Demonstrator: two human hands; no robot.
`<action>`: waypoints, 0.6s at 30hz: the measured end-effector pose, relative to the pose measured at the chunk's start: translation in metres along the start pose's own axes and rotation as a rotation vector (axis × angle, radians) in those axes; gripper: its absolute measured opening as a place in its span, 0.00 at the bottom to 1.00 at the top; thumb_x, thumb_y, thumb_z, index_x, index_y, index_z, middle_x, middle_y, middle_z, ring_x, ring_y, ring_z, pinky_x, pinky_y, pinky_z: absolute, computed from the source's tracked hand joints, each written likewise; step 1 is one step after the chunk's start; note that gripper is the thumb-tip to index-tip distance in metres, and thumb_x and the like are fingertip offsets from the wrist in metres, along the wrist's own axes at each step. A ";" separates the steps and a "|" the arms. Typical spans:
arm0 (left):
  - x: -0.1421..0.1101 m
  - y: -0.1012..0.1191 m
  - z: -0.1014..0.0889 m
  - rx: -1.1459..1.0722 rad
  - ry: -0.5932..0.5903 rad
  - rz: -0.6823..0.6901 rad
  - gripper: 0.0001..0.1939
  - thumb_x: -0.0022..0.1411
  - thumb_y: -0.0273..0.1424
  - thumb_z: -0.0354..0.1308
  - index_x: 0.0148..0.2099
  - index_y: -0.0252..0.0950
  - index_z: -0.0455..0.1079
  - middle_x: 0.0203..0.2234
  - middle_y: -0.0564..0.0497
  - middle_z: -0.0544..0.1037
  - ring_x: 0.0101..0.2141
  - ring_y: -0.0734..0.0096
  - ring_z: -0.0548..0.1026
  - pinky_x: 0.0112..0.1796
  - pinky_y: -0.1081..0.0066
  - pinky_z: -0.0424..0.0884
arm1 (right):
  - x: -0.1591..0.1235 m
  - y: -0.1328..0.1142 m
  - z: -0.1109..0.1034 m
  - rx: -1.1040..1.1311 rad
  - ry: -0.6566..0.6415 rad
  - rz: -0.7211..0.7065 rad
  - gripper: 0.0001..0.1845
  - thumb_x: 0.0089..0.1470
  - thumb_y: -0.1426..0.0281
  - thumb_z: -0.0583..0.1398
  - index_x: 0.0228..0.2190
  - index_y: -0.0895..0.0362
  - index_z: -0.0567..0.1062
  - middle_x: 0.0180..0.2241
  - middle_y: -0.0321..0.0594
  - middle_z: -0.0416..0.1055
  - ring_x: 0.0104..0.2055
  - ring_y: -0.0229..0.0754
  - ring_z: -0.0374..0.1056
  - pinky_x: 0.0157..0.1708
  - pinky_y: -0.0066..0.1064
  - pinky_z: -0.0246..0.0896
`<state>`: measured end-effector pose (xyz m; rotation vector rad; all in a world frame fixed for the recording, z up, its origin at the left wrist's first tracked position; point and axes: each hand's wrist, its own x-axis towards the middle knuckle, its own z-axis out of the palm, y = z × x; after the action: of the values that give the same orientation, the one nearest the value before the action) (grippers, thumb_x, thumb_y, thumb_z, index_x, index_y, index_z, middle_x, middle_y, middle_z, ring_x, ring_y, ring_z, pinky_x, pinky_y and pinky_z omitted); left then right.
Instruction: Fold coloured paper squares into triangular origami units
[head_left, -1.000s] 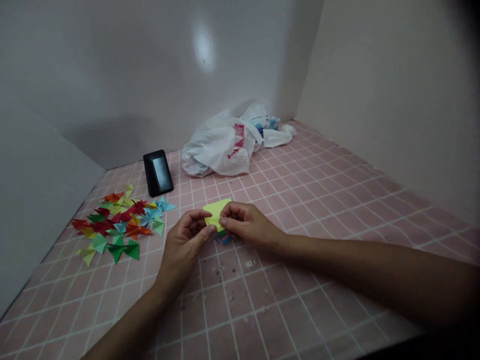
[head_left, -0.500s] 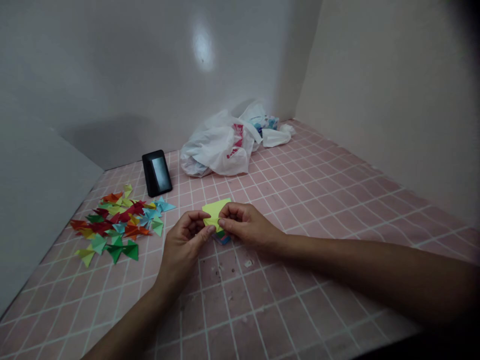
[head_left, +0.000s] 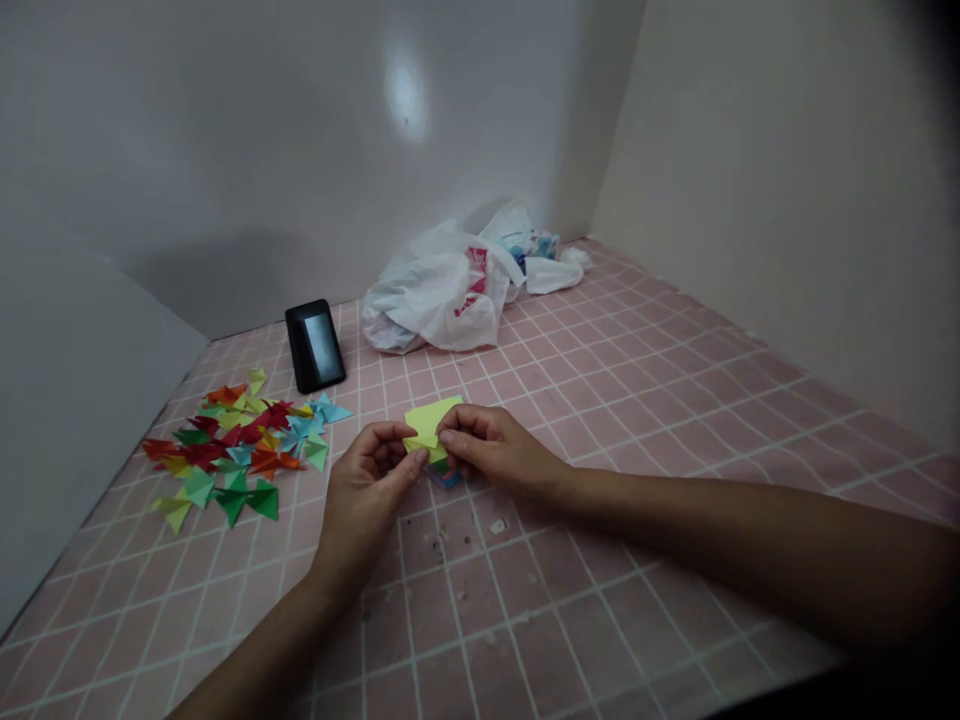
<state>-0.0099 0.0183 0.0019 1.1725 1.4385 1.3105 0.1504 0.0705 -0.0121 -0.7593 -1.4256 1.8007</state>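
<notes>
Between my two hands is a small piece of folded yellow paper (head_left: 424,443), pinched at both sides. My left hand (head_left: 373,468) grips its left end between thumb and forefinger. On its right end, my right hand (head_left: 495,447) is closed with thumb against fingers. Just behind and under it sits a stack of square coloured paper (head_left: 436,413), yellow on top, with green and blue showing at the lower edge. My fingers hide part of the folded piece and the stack's right side.
Left of my hands lies a pile of folded paper shapes (head_left: 247,440) in several colours. A dark phone-like device (head_left: 315,346) leans behind it. Crumpled white plastic bags (head_left: 442,290) rest against the back wall. Small scraps (head_left: 498,526) dot the pink tiled surface (head_left: 637,400).
My fingers have shifted very slightly on the yellow paper, and a folded edge across it shows more clearly. Everything else stays in place.
</notes>
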 end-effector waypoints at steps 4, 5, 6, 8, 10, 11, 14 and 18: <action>-0.002 0.001 0.001 -0.018 0.002 -0.012 0.12 0.52 0.31 0.68 0.39 0.37 0.71 0.28 0.56 0.76 0.30 0.76 0.73 0.33 0.76 0.69 | 0.002 0.001 -0.001 -0.071 -0.007 -0.027 0.10 0.49 0.65 0.64 0.27 0.57 0.69 0.24 0.32 0.66 0.26 0.34 0.60 0.27 0.27 0.55; -0.003 0.001 0.001 -0.018 0.001 -0.014 0.13 0.52 0.32 0.68 0.39 0.37 0.71 0.27 0.57 0.75 0.30 0.76 0.73 0.32 0.76 0.69 | 0.002 0.001 -0.001 -0.086 -0.006 -0.028 0.10 0.48 0.66 0.64 0.27 0.57 0.69 0.24 0.32 0.66 0.27 0.34 0.61 0.27 0.27 0.55; -0.003 0.001 0.001 -0.019 0.002 -0.015 0.13 0.51 0.32 0.69 0.39 0.37 0.72 0.27 0.57 0.75 0.29 0.76 0.73 0.32 0.76 0.69 | 0.002 0.002 0.000 -0.093 -0.003 -0.025 0.10 0.48 0.66 0.64 0.27 0.57 0.69 0.24 0.32 0.66 0.27 0.34 0.61 0.27 0.27 0.55; -0.003 0.002 0.000 -0.016 -0.003 -0.018 0.12 0.52 0.33 0.68 0.39 0.37 0.73 0.27 0.56 0.76 0.30 0.75 0.74 0.33 0.76 0.70 | 0.003 0.003 0.000 -0.086 0.006 -0.017 0.09 0.48 0.67 0.64 0.27 0.57 0.69 0.23 0.32 0.66 0.26 0.34 0.62 0.27 0.27 0.55; -0.002 0.003 -0.001 -0.001 0.000 -0.017 0.09 0.55 0.34 0.66 0.38 0.37 0.74 0.28 0.54 0.78 0.31 0.73 0.74 0.34 0.75 0.71 | 0.003 0.003 0.000 -0.071 0.011 -0.014 0.09 0.49 0.67 0.64 0.27 0.57 0.69 0.23 0.31 0.65 0.25 0.33 0.62 0.26 0.27 0.55; -0.002 0.004 -0.001 0.011 0.007 -0.016 0.08 0.56 0.35 0.65 0.36 0.36 0.75 0.28 0.54 0.78 0.31 0.73 0.75 0.34 0.74 0.71 | 0.003 0.004 0.000 -0.068 0.014 -0.014 0.08 0.49 0.68 0.64 0.27 0.58 0.69 0.23 0.31 0.65 0.25 0.33 0.62 0.26 0.27 0.56; -0.001 0.005 -0.002 0.026 0.028 -0.024 0.09 0.55 0.36 0.66 0.34 0.36 0.75 0.27 0.53 0.78 0.29 0.73 0.74 0.32 0.74 0.71 | 0.004 0.004 -0.001 -0.070 0.021 -0.011 0.08 0.48 0.69 0.64 0.27 0.57 0.69 0.23 0.30 0.65 0.24 0.32 0.61 0.26 0.27 0.57; -0.001 0.004 -0.001 0.022 0.052 -0.018 0.08 0.54 0.35 0.67 0.33 0.36 0.75 0.26 0.54 0.79 0.28 0.73 0.75 0.31 0.74 0.72 | 0.005 0.005 0.000 -0.033 0.019 -0.010 0.09 0.47 0.69 0.64 0.26 0.57 0.67 0.24 0.30 0.64 0.25 0.33 0.62 0.26 0.27 0.58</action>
<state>-0.0099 0.0169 0.0063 1.1453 1.5011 1.3244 0.1466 0.0740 -0.0173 -0.7834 -1.4478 1.7616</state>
